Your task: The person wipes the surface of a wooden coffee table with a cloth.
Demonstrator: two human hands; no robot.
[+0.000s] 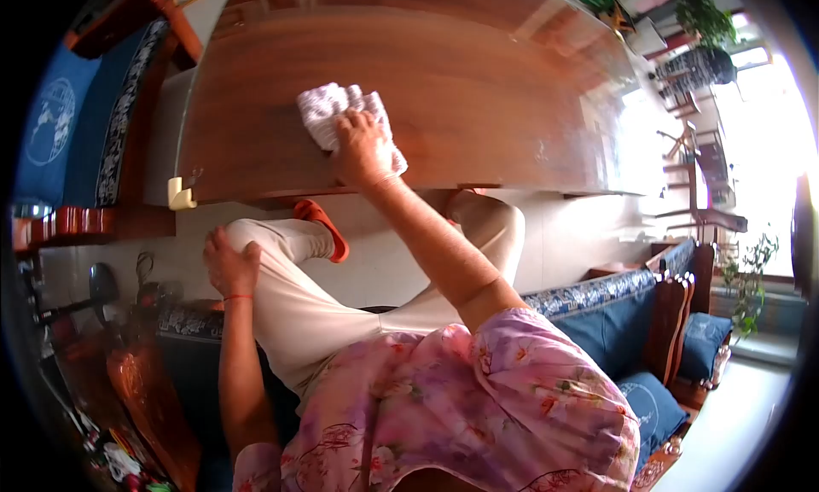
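A pale pink-white cloth (322,110) lies bunched on the glossy brown table (478,91). My right hand (363,146) presses on it from above, fingers bent over the fabric, with folds showing to the left, above and at the lower right of the hand. The underside of the cloth is hidden. On my knee, in beige trousers (299,308), rests my left hand (230,266), its thumb apart from the other fingers and nothing in it. A red string circles that wrist.
A cream corner guard (180,193) covers the table's near left corner. Blue-cushioned wooden seats stand at the left (64,125) and right (606,321). Orange slippers (328,227) are on my feet under the table's edge. Chairs and plants appear at the far right.
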